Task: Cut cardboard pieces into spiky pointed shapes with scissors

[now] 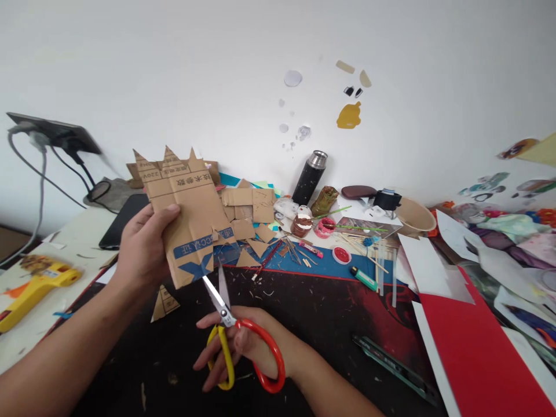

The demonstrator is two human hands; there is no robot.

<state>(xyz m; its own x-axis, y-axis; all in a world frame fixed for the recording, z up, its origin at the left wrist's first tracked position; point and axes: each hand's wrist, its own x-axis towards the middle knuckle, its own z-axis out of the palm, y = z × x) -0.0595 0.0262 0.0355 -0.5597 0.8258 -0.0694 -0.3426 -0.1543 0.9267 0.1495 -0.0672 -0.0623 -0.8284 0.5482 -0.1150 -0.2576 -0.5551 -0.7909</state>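
A brown cardboard piece (pixel 186 202) with pointed spikes along its top edge and blue print near the bottom is gripped by my left hand (pixel 145 243), the thumb across its front. Below and to the right, my right hand (pixel 243 347) holds scissors (pixel 223 313) with one yellow and one red handle. The scissor blades are parted, their tips at the lower edge of the cardboard. A small cardboard triangle (pixel 165 303) lies on the dark mat below my left hand.
A yellow glue gun (pixel 41 292) lies at the left. Cardboard scraps (pixel 247 202), a black flask (pixel 309 176) and paint pots (pixel 325 227) stand at the back. A green cutter (pixel 391 368) and red sheet (pixel 469 347) lie at the right.
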